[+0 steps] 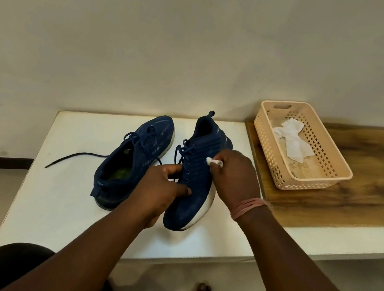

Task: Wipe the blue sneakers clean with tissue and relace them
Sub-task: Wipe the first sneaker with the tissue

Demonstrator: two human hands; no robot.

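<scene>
Wiping underway: right hand (233, 175) pinches tissue (213, 161) on right sneaker (192, 196), left hand (163, 191) grips it; left sneaker (133, 156) partly unlaced, relacing pending.

The right hand (234, 175) hides most of the tissue (214, 161); it perhaps touches the sneaker (193, 191).

A beige perforated basket (334, 169) sits on a wooden board (368, 195) over a white table (63, 195).

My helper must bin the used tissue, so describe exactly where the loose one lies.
Find the wooden board right of the white table. On it stands a beige basket, and the crumpled tissue lies inside. The other tissue is pinched in the right hand.
</scene>
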